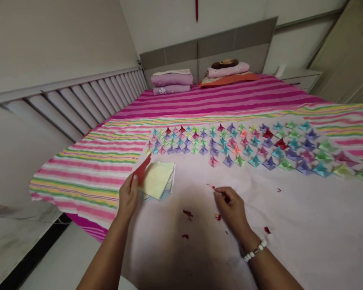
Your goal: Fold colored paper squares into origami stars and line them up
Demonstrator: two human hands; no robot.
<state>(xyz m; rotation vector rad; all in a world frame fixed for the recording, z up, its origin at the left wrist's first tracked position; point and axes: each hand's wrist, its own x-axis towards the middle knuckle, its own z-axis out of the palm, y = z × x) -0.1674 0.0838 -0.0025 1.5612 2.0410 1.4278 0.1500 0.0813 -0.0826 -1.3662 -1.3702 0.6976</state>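
Your left hand grasps a red sheet between thumb and fingers, holding it tilted up at the left edge of a stack of paper squares. That stack lies left of centre on the pale cloth, a yellow square uppermost and the layers slightly fanned. Your right hand, with a beaded bracelet at the wrist, is right of centre, its thumb and forefinger drawn together at a small red scrap; you cannot tell from this view whether they pinch it or merely touch it. More red bits lie scattered on the cloth, some nearer you and some to the right of that hand.

Beyond both hands, folded paper pieces stand in rows from left to right, in blue, purple, green, pink, red, yellow and orange. The cloth lies over a striped bedspread. At the far end, folded bedding is piled before the headboard, and a railing runs along the left.
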